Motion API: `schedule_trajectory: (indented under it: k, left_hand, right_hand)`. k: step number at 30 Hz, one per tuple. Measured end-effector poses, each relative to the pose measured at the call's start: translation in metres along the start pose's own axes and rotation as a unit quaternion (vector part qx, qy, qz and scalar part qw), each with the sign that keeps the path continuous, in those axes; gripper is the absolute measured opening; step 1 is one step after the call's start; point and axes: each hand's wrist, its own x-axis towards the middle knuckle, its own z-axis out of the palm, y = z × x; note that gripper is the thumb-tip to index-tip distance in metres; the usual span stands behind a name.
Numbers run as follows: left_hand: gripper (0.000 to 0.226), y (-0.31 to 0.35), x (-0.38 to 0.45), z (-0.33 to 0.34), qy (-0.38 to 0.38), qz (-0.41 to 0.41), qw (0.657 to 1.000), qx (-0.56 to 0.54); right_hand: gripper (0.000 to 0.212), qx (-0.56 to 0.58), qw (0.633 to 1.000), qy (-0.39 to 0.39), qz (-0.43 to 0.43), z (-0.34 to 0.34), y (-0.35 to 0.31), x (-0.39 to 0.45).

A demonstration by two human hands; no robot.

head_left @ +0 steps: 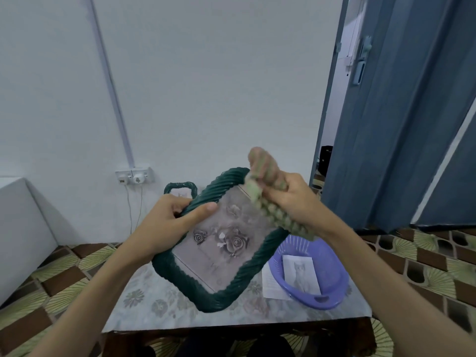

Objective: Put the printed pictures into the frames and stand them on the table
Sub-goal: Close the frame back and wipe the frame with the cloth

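Mid-frame, my left hand (177, 215) grips the stiff, light-looking green frame (219, 243) by its rim; my right hand (288, 199) clutches a soft cloth (265, 191).

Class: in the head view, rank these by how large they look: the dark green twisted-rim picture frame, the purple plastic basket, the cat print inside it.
1. Dark green twisted-rim picture frame, though held nearer the camera.
2. Purple plastic basket.
3. Cat print.
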Motion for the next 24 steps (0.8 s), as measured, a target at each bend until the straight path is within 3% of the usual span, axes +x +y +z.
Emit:
schedule_trajectory:
  k: [3,6,8,11,16,18,21,24]
  left_hand:
    - [0.087,-0.001,-0.001,0.001,-0.021,-0.019,1.000,-0.014]
    - [0.094,-0.003,-0.002,-0.002,-0.037,-0.025,0.999,-0.004]
    - [0.090,-0.002,-0.001,-0.004,-0.043,-0.012,0.999,0.014]
    - [0.086,0.003,0.000,-0.003,-0.062,0.001,0.998,0.025]
    - [0.089,0.003,0.003,-0.008,-0.085,0.001,0.995,0.055]
    - [0.072,0.003,0.002,-0.009,-0.089,0.008,0.993,0.083]
    - [0.056,0.009,0.004,-0.006,-0.081,0.021,0.991,0.101]
    - [0.049,0.017,0.009,-0.002,-0.097,0.029,0.988,0.118]
  right_hand:
    - [0.026,0.047,0.999,0.006,0.017,-0.002,-0.002,0.002]
    - [0.020,0.095,0.987,-0.122,0.048,-0.010,-0.001,-0.001]
    - [0.028,0.097,0.984,-0.142,0.054,-0.011,0.003,-0.003]
    - [0.010,0.143,0.985,-0.033,0.087,-0.006,0.004,0.000]
    - [0.018,0.229,0.955,0.053,0.180,-0.016,0.006,0.009]
    - [0.032,0.260,0.946,0.088,0.171,-0.026,0.003,0.014]
    - [0.033,0.181,0.974,0.097,0.099,-0.028,-0.013,0.018]
    - [0.020,-0.052,0.998,0.006,0.038,-0.008,-0.026,0.011]
